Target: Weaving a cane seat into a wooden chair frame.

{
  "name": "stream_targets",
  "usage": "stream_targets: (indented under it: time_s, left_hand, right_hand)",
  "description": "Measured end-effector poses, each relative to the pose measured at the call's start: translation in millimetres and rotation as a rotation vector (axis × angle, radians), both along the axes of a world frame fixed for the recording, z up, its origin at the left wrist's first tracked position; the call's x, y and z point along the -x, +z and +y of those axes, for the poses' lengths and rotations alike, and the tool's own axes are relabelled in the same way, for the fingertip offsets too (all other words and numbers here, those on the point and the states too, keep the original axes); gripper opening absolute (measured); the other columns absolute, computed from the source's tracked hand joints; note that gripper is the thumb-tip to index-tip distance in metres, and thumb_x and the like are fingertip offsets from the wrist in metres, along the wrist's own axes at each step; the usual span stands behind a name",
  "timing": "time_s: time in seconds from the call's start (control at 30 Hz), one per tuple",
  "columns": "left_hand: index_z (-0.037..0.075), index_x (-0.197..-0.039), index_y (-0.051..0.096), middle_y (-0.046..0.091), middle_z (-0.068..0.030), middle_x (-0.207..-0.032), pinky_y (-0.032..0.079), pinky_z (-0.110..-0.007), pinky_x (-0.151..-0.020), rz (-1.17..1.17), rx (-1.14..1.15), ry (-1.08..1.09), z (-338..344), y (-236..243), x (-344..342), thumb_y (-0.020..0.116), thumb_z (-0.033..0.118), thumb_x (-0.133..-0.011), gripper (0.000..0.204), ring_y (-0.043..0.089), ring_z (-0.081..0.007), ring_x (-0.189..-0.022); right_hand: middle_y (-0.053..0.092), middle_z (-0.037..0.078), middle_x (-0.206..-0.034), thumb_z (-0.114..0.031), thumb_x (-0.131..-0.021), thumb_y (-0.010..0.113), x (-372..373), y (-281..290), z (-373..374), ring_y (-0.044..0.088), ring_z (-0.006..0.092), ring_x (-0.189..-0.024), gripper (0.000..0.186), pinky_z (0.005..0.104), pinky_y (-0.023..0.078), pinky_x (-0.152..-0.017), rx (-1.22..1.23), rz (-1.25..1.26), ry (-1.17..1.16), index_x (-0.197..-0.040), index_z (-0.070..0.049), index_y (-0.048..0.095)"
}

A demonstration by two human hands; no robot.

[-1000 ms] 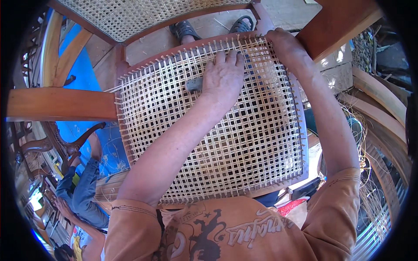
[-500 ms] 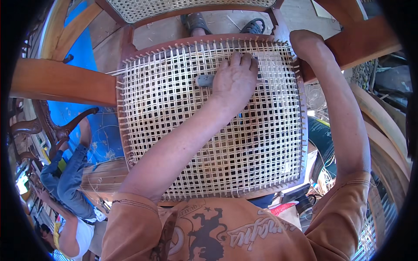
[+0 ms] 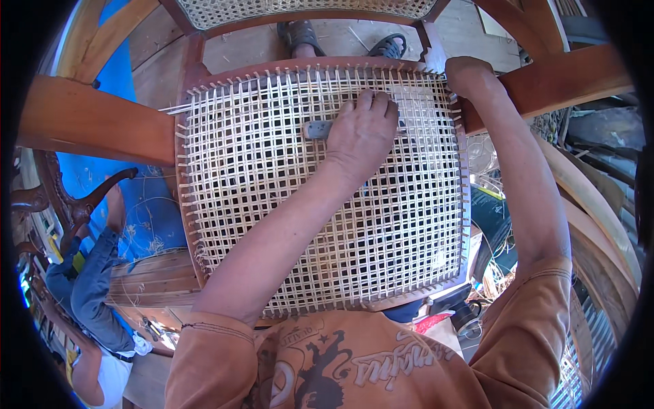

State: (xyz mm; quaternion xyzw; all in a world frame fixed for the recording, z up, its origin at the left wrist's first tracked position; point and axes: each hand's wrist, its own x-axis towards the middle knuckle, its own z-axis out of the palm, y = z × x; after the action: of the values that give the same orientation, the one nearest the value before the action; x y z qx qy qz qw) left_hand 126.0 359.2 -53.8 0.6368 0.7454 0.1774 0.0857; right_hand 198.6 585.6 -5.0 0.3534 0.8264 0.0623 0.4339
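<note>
A woven cane seat panel [image 3: 320, 218] with an open square grid lies in a reddish-brown wooden chair frame, short cane ends standing along its edges. Near its far middle, my left hand [image 3: 363, 129] rests with its fingers curled over a grey-handled tool [image 3: 317, 129]. The handle's end sticks out to the left of the hand, and a small dark part shows on the right. What kind of tool it is cannot be made out. My right hand [image 3: 470, 73] is bent down at the seat's far right corner, its fingers hidden from view.
Wooden chair arms [image 3: 102, 129] flank the seat, and a caned backrest [image 3: 300, 9] rises at the far side. Sandalled feet [image 3: 300, 37] are beyond the seat. At left, another person in jeans [image 3: 102, 293] sits near a blue sheet [image 3: 153, 211]. Curved wood pieces [image 3: 586, 204] lie at right.
The whole view has shifted slightly, so the chair sits a little further left. Both hands keep nearly the same places on the seat, the left still over the grey handle.
</note>
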Motion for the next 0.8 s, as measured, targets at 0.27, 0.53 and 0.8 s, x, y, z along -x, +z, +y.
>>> stream_targets:
  time_s: [0.27, 0.53, 0.8]
  left_hand:
    - [0.007, -0.108, 0.061, 0.059, -0.0061, -0.112, 0.047, -0.037, -0.087, -0.032, -0.021, 0.010, -0.9, 1.3, 0.1, 0.067, 0.021, -0.079, 0.033, 0.055, -0.0229, -0.110]
    - [0.006, -0.108, 0.061, 0.059, -0.0061, -0.113, 0.047, -0.038, -0.088, -0.020, -0.009, 0.012, -0.5, -1.4, -0.4, 0.065, 0.020, -0.080, 0.032, 0.054, -0.0229, -0.110]
    - [0.005, -0.113, 0.061, 0.058, -0.0065, -0.119, 0.046, -0.037, -0.093, 0.026, 0.097, -0.002, 1.9, 4.3, -2.2, 0.059, 0.018, -0.084, 0.032, 0.053, -0.0224, -0.114]
  right_hand:
    - [0.069, 0.019, -0.108, -0.008, -0.085, 0.057, -0.8, 3.1, -1.1, 0.067, 0.0352, -0.101, 0.025, 0.0450, 0.054, -0.083, -0.006, 0.002, 0.036, -0.106, -0.002, 0.069]
    - [0.069, 0.020, -0.106, -0.011, -0.087, 0.058, -10.5, 6.8, 9.3, 0.068, 0.0350, -0.096, 0.020, 0.0448, 0.054, -0.081, -0.076, 0.151, 0.076, -0.101, -0.002, 0.069]
    - [0.066, 0.024, -0.087, -0.018, -0.093, 0.057, -62.4, 31.4, -42.3, 0.065, 0.0414, -0.078, 0.021, 0.0423, 0.052, -0.070, 0.032, 0.933, -0.087, -0.099, -0.001, 0.066]
